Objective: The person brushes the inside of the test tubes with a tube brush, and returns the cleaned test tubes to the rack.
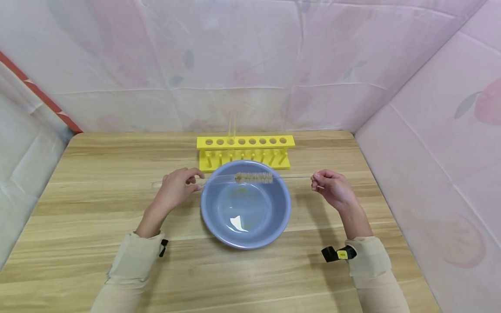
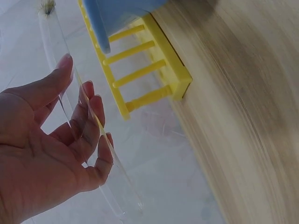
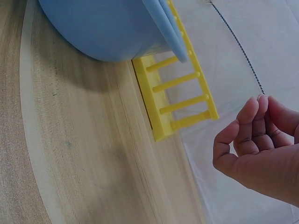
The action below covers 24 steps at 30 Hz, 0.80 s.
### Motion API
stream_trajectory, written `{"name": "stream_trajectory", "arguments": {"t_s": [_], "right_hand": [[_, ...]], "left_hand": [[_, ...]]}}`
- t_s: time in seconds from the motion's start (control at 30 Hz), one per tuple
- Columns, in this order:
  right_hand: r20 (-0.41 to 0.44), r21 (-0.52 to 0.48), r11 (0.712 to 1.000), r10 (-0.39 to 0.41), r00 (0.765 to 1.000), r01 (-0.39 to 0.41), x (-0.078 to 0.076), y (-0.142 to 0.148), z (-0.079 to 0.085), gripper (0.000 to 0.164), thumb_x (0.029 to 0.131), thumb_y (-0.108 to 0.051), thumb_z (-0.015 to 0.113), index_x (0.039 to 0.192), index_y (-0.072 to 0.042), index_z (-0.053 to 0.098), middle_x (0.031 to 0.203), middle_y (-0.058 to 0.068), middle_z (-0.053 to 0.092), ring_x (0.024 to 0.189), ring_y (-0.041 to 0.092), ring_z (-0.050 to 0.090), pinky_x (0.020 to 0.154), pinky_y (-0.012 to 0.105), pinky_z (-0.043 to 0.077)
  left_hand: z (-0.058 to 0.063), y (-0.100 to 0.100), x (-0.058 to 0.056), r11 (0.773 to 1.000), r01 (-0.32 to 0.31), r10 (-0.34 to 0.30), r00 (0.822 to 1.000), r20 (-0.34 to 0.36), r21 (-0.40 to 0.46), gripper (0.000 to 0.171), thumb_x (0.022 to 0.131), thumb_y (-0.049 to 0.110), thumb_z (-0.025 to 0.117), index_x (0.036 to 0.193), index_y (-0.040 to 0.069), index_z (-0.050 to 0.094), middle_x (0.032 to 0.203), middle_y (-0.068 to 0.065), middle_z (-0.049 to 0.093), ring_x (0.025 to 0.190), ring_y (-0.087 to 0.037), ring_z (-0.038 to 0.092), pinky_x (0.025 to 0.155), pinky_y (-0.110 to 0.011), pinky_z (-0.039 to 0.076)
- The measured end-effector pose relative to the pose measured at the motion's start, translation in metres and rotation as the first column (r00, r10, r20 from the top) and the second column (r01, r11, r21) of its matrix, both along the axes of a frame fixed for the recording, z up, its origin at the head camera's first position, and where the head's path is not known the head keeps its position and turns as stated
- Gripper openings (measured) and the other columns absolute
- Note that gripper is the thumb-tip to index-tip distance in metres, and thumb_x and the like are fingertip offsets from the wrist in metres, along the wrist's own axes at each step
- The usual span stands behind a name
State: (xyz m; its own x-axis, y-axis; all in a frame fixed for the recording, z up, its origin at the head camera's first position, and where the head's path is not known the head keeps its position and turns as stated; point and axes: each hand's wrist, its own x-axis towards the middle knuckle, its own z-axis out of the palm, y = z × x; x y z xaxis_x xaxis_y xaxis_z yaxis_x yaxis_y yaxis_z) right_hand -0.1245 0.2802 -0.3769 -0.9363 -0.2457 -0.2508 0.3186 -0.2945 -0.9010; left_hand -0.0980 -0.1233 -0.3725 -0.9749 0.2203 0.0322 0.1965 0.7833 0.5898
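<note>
A: Nearest to us are the sleeves, then the blue basin. Why does it sit between the hands?

B: We'd judge it is there to catch drips: the brush hangs over its far half. The glint inside may be shallow water; we can't be sure.

A: And the fingers?

B: On the left, we see the left hand curled round a clear tube, thumb against fingers, probably lightly because it looks like thin glass. On the right, the right hand pinches the brush's twisted wire handle at its end, which likely leaves the most length for reaching in.

A: Do the bristles enter the tube?

B: They meet its mouth; we can't tell how far inside. Both lie roughly level, in one line.

A: Farther?

B: Just beyond the basin we have the yellow rack, with another tube upright in its third hole from the left, presumably to keep it from rolling.

A: And around us?

B: A wood-grained table, then pale, creased, fruit-printed sheeting on the far side, with a red strip at far left.
</note>
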Motion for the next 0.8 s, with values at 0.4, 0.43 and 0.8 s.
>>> {"name": "stream_trajectory", "arguments": {"t_s": [0.4, 0.43, 0.8], "right_hand": [[-0.019, 0.082, 0.996, 0.034, 0.999, -0.033, -0.0005, -0.0003, 0.0012, 0.025, 0.092, 0.001, 0.048, 0.073, -0.005, 0.062, 0.068, 0.004, 0.059, 0.064, 0.014, 0.056, 0.067, 0.027, 0.044], [-0.018, 0.085, 0.996, 0.036, 0.999, -0.034, -0.0007, -0.0008, 0.0014, 0.025, 0.092, 0.001, 0.048, 0.073, -0.005, 0.062, 0.068, 0.004, 0.059, 0.063, 0.014, 0.056, 0.067, 0.027, 0.044], [-0.019, 0.113, 0.992, 0.051, 0.999, -0.049, -0.0010, -0.0040, 0.0023, 0.026, 0.092, 0.002, 0.047, 0.071, -0.005, 0.061, 0.066, 0.003, 0.058, 0.062, 0.014, 0.054, 0.065, 0.025, 0.045]], "left_hand": [[0.0021, 0.0022, 0.0006, 1.000, -0.020, 0.020, 1.000, 0.007, 0.014, 0.024, 0.075, 0.006, 0.073, 0.097, 0.008, 0.066, 0.078, -0.008, 0.060, 0.078, -0.029, 0.057, 0.073, -0.049, 0.034], [0.0020, 0.0020, 0.0007, 1.000, -0.021, 0.020, 1.000, 0.009, 0.012, 0.024, 0.075, 0.006, 0.073, 0.097, 0.008, 0.066, 0.078, -0.008, 0.060, 0.078, -0.029, 0.057, 0.072, -0.049, 0.034], [0.0008, 0.0021, 0.0016, 0.999, -0.028, 0.028, 1.000, 0.010, 0.036, 0.024, 0.074, 0.005, 0.074, 0.097, 0.007, 0.066, 0.077, -0.008, 0.060, 0.077, -0.028, 0.059, 0.073, -0.048, 0.034]]}}
